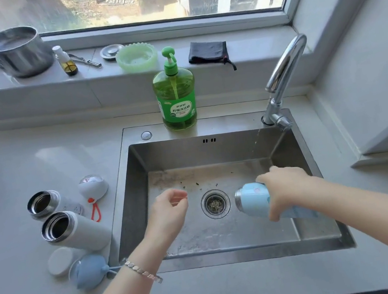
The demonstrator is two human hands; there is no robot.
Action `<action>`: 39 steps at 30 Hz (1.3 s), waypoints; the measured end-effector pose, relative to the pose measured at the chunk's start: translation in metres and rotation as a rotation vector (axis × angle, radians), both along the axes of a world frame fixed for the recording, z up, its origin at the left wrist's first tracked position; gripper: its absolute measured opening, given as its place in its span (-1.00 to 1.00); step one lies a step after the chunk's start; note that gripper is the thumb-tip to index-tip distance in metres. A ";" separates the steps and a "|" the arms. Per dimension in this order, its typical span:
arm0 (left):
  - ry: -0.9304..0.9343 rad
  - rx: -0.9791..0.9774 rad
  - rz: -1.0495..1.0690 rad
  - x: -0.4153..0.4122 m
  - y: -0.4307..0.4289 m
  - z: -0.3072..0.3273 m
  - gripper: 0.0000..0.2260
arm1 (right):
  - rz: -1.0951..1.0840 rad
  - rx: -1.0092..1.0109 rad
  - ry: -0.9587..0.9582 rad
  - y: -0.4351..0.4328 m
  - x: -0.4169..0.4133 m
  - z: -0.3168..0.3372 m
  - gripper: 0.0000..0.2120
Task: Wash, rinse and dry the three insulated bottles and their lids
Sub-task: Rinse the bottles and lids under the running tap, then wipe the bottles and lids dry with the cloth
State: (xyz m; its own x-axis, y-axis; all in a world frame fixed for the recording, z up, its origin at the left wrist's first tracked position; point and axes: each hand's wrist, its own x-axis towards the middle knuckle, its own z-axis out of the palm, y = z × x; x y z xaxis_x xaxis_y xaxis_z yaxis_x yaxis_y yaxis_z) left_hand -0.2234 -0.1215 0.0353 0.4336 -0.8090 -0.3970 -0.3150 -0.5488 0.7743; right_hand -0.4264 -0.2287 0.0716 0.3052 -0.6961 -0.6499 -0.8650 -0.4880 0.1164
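Head, blue bottle [252,200] sideways, in right grip [286,188]

Blue bottle [252,201] tipped sideways; 2 white bottles [69,206] [85,231] uncapped.

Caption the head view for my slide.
Right hand holds a light-blue bottle sideways over the sink; left hand empty; two open white bottles stand alongside.

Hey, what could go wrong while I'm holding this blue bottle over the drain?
The strainer already holds leafy bits, so it may clog. The nearer white bottle stands at the sink edge beside your left arm; a bump might tip it in. Held one-handed, the blue bottle could slip.
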 end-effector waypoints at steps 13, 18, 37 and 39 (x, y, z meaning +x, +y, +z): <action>0.208 -0.136 -0.106 -0.031 -0.021 0.020 -0.97 | -0.178 0.138 -0.405 -0.008 -0.001 0.004 -0.53; 0.248 -0.207 -0.038 -0.020 -0.048 0.029 -0.95 | -0.158 0.199 -0.590 -0.031 0.013 0.018 -0.39; 0.019 -0.089 0.049 0.053 -0.189 0.030 -0.68 | -0.368 -0.419 -0.614 -0.251 0.159 0.022 -0.51; 0.016 -0.100 0.049 0.061 -0.196 0.025 -0.70 | -0.291 -0.437 -0.511 -0.283 0.167 0.013 -0.47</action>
State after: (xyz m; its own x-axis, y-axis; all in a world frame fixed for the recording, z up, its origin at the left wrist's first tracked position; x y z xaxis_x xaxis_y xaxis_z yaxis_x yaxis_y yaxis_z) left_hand -0.1620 -0.3174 0.0598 0.4675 -0.8232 -0.3221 -0.2772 -0.4825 0.8309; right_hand -0.2593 -0.5115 0.0847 0.2591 -0.9583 -0.1207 -0.9511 -0.2313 -0.2048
